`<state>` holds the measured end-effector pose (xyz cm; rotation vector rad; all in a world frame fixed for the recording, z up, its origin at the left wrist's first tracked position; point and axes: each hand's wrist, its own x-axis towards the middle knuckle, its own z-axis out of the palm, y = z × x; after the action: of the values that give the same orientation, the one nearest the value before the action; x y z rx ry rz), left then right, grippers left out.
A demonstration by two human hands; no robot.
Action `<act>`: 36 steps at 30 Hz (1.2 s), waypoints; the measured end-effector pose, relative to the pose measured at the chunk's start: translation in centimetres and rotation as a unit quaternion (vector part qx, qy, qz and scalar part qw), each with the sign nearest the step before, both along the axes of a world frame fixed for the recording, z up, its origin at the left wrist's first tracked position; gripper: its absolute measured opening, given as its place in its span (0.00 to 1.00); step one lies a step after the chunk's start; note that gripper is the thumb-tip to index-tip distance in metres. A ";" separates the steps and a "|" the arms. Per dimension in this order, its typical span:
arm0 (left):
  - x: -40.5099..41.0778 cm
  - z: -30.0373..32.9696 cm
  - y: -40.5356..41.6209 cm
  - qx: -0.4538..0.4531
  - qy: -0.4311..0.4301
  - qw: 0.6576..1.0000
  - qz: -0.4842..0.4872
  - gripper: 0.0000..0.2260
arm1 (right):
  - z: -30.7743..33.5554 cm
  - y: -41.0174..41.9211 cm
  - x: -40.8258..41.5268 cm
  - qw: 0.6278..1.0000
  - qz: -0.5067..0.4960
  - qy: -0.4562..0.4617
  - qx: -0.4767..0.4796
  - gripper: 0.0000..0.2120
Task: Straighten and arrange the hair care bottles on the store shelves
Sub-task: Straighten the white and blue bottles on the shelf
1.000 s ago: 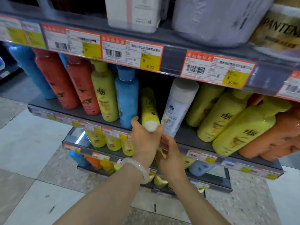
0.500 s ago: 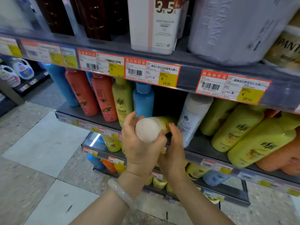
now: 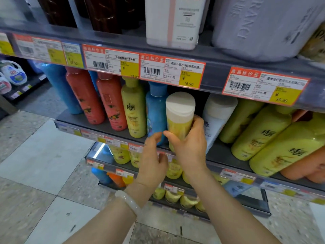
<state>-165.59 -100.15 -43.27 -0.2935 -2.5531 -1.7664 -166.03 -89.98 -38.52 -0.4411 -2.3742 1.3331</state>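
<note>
A small yellow bottle with a white cap (image 3: 179,117) stands upright at the front of the middle shelf (image 3: 109,128), between a blue bottle (image 3: 155,110) and a leaning white bottle (image 3: 215,117). My right hand (image 3: 189,147) is wrapped around its lower half. My left hand (image 3: 153,159) hovers just to its left with loose fingers, holding nothing. Left of them stand a yellow bottle (image 3: 133,110) and two red bottles (image 3: 110,103). Several big yellow bottles (image 3: 258,132) lean sideways at the right.
The upper shelf's price-tag rail (image 3: 172,72) hangs just above the bottle's cap. Dark and white bottles stand on the top shelf (image 3: 174,20). Lower shelves hold more yellow, blue and orange bottles (image 3: 121,155). Tiled floor (image 3: 40,164) lies to the left.
The small yellow bottle was tipped with its white cap toward me in my left hand; now it stands upright, gripped by my right hand, and my left hand has let go.
</note>
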 end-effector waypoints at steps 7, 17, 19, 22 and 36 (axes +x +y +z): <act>-1.8 -0.9 3.3 -0.023 -0.031 0.999 -0.006 0.25 | -0.1 0.9 0.0 0.998 0.014 -0.018 0.051 0.32; -2.3 -0.6 5.3 -0.061 -0.026 0.996 0.063 0.31 | -2.8 4.5 4.1 0.992 -0.119 -0.028 0.004 0.21; -2.6 -0.6 5.1 -0.040 -0.030 0.998 0.047 0.31 | -3.4 5.2 3.2 0.992 -0.115 -0.032 -0.033 0.36; -3.1 -0.9 4.4 -0.018 -0.031 0.999 0.002 0.33 | -4.0 6.0 1.4 0.994 -0.073 -0.032 -0.079 0.43; -2.8 -1.8 7.2 -0.076 -0.006 0.989 0.125 0.34 | -5.2 9.9 1.4 0.994 -0.026 -0.055 -0.090 0.32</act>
<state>-168.39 -92.99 -45.02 0.0357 -2.6006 -1.4949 -164.62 -80.04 -43.73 -0.6383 -2.3218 1.5417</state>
